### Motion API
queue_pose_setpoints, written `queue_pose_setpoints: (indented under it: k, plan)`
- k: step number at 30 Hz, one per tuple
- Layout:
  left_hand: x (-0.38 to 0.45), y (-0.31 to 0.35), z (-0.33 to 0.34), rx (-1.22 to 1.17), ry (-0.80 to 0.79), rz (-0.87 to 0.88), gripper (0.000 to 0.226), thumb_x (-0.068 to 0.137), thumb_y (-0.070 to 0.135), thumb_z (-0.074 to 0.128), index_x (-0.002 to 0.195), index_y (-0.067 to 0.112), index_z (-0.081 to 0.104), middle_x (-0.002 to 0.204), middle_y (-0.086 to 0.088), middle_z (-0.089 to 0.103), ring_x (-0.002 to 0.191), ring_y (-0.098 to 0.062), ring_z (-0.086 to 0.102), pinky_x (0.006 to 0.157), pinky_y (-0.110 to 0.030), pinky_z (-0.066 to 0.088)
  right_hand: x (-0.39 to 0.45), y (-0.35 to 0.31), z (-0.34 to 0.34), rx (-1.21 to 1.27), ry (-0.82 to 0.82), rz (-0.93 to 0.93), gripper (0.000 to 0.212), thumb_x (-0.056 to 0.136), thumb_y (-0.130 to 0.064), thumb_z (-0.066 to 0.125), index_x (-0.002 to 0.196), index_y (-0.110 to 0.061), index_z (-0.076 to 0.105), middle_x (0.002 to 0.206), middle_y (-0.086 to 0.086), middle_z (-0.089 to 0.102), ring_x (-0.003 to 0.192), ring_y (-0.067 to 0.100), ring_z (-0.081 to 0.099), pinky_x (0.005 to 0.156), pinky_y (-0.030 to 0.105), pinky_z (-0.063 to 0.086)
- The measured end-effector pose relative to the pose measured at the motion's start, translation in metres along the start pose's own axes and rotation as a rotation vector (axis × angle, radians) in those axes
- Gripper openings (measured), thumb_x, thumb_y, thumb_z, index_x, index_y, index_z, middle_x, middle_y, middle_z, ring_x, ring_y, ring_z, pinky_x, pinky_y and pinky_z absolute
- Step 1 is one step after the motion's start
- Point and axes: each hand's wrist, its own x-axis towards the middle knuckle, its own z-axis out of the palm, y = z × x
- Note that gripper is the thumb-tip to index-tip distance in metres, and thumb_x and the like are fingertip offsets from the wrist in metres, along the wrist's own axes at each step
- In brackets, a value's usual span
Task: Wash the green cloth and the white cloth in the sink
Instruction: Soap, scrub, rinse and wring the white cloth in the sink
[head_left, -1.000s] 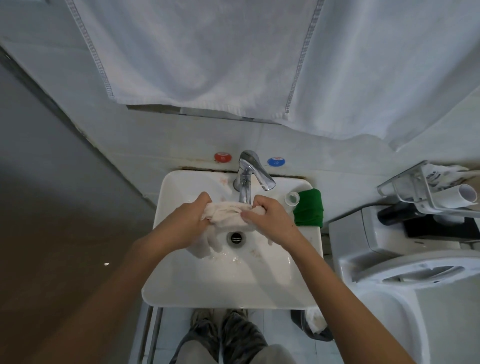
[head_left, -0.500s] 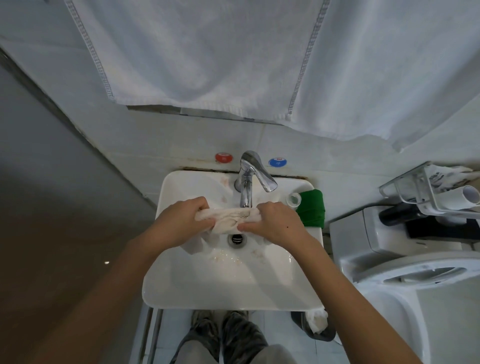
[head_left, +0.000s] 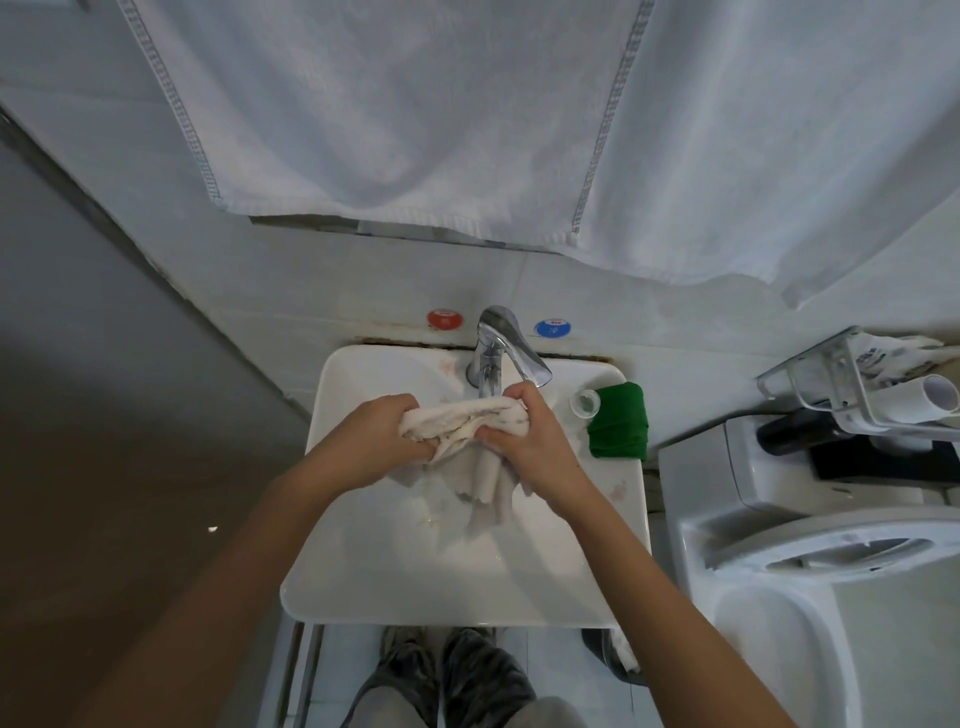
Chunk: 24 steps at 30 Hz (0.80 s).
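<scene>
Home bathroom: sink (head_left: 363, 571), toilet (head_left: 779, 597), hanging towel (head_left: 415, 104).

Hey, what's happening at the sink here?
A person is washing a white cloth over the sink, just below the faucet. The left hand and the right hand each grip one end of it, and loose folds hang down into the basin. A folded green cloth lies untouched on the sink's right rim, beside a small clear cup.
</scene>
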Motion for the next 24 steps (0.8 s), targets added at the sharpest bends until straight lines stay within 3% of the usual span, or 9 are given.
queue_pose_setpoints:
  k: [2, 4, 7, 11, 14, 17, 20, 22, 24]
  plan:
    - [0.000, 0.000, 0.003, -0.092, 0.002, -0.003, 0.023, 0.079, 0.022, 0.071, 0.089, 0.020, 0.050, 0.082, 0.002, 0.057, 0.071, -0.016, 0.053, 0.059, -0.030, 0.042, 0.001, -0.001, 0.003, 0.041, 0.010, -0.029, 0.030, 0.086, -0.008, 0.067, 0.097, -0.030, 0.049, 0.092, -0.011, 0.058, 0.078, -0.002, 0.055, 0.069, 0.016, 0.045]
    - [-0.002, 0.004, 0.006, -0.174, 0.012, -0.035, 0.031, 0.081, 0.021, 0.070, 0.100, 0.018, 0.046, 0.088, 0.001, 0.056, 0.075, -0.014, 0.054, 0.063, -0.032, 0.046, 0.001, -0.003, 0.005, 0.093, -0.002, -0.037, 0.031, 0.084, -0.006, 0.068, 0.096, -0.030, 0.053, 0.090, -0.012, 0.058, 0.075, -0.004, 0.055, 0.062, 0.011, 0.042]
    - [-0.004, 0.008, 0.009, -0.264, 0.091, -0.058, 0.043, 0.080, 0.022, 0.072, 0.109, 0.018, 0.041, 0.092, 0.004, 0.055, 0.078, -0.011, 0.056, 0.067, -0.036, 0.051, 0.003, -0.008, 0.009, 0.200, 0.008, -0.004, 0.020, 0.083, -0.019, 0.073, 0.093, -0.025, 0.057, 0.086, -0.008, 0.061, 0.075, 0.002, 0.058, 0.059, 0.011, 0.044]
    - [-0.009, 0.018, 0.012, -0.374, 0.154, -0.024, 0.035, 0.086, 0.033, 0.065, 0.110, 0.023, 0.042, 0.089, 0.006, 0.056, 0.073, -0.012, 0.058, 0.052, -0.028, 0.048, 0.010, -0.017, 0.019, 0.276, 0.230, 0.015, 0.018, 0.084, -0.026, 0.073, 0.077, -0.019, 0.058, 0.075, -0.005, 0.061, 0.069, 0.008, 0.058, 0.060, 0.017, 0.048]
    - [-0.008, 0.029, 0.021, -0.384, 0.354, -0.013, 0.021, 0.095, 0.042, 0.048, 0.098, 0.022, 0.051, 0.080, 0.007, 0.060, 0.072, -0.013, 0.060, 0.050, -0.028, 0.046, 0.013, -0.025, 0.031, 0.313, 0.313, 0.059, 0.016, 0.087, -0.023, 0.069, 0.075, -0.015, 0.062, 0.074, 0.006, 0.066, 0.062, 0.016, 0.062, 0.047, 0.022, 0.048]
    - [0.002, 0.035, 0.034, -0.392, 0.621, 0.003, 0.037, 0.097, 0.038, 0.046, 0.065, 0.019, 0.050, 0.057, 0.005, 0.054, 0.057, -0.014, 0.053, 0.055, -0.025, 0.039, 0.003, -0.027, 0.057, 0.232, 0.333, -0.018, 0.025, 0.089, -0.023, 0.064, 0.075, -0.002, 0.063, 0.067, 0.011, 0.060, 0.060, 0.021, 0.058, 0.051, 0.039, 0.051]
    - [-0.002, 0.039, 0.053, -0.366, 0.788, 0.058, 0.041, 0.097, 0.032, 0.048, 0.057, 0.021, 0.047, 0.050, 0.009, 0.046, 0.047, -0.008, 0.045, 0.050, -0.019, 0.032, 0.000, -0.030, 0.062, 0.224, 0.373, -0.049, 0.031, 0.095, -0.027, 0.058, 0.074, -0.005, 0.064, 0.064, 0.009, 0.059, 0.060, 0.010, 0.056, 0.057, 0.026, 0.050]
    - [-0.009, 0.045, 0.066, -0.321, 0.826, 0.107, 0.039, 0.095, 0.031, 0.049, 0.059, 0.018, 0.052, 0.052, 0.008, 0.050, 0.047, -0.007, 0.049, 0.048, -0.018, 0.038, 0.009, -0.035, 0.054, 0.312, 0.425, 0.040, 0.027, 0.097, -0.030, 0.055, 0.077, -0.013, 0.063, 0.067, 0.000, 0.060, 0.065, 0.008, 0.059, 0.056, 0.013, 0.048]
    - [-0.008, 0.047, 0.064, -0.376, 0.826, 0.086, 0.039, 0.095, 0.026, 0.053, 0.056, 0.018, 0.050, 0.050, 0.008, 0.049, 0.046, -0.007, 0.048, 0.047, -0.014, 0.038, 0.011, -0.036, 0.056, 0.351, 0.419, 0.082, 0.026, 0.097, -0.033, 0.053, 0.082, -0.013, 0.062, 0.071, 0.000, 0.061, 0.071, 0.013, 0.061, 0.057, 0.014, 0.049]
